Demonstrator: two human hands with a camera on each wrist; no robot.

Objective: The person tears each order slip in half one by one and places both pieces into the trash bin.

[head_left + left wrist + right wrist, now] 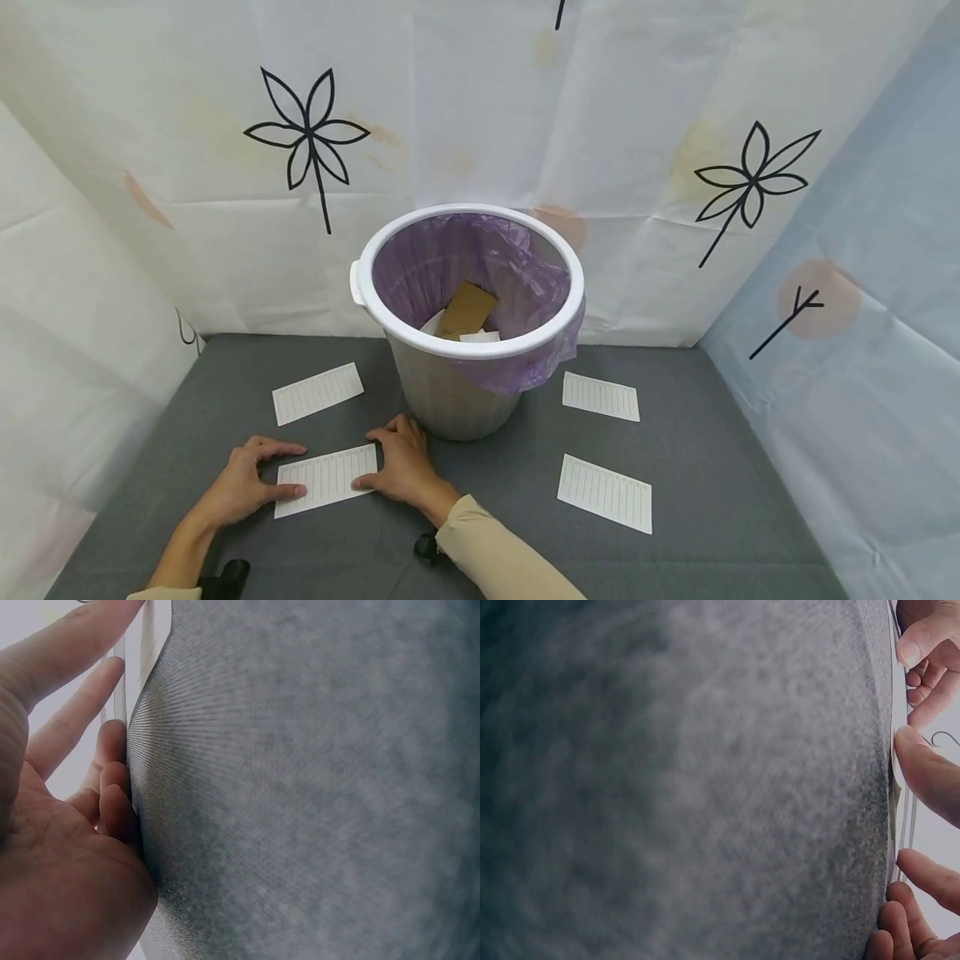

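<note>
- Lined paper slip (327, 481) lies flat on the table (510, 508), between the hands
- Left hand (242, 485): thumb and fingers spread, thumb resting on the slip's left end
- Right hand (405, 465): likewise spread, thumb on its right end
- Bin (442, 392) just beyond the right hand

On my head feed now, there's a white bin (435, 392) standing on the grey tabletop (720, 500), a purple liner (480, 242) folded over its rim, and a brown piece of cardboard (467, 310) tilted inside. Behind it I've got a pale backdrop (480, 108), 2 black-outlined flowers on it, 1 left (308, 131), 1 right (753, 180). Over on my right, a bluish panel (907, 417) carries a pinkish disc (836, 317) crossed by a dark twig. Far left, a thin dark cord (181, 332) loops near the tabletop's back corner.
</note>
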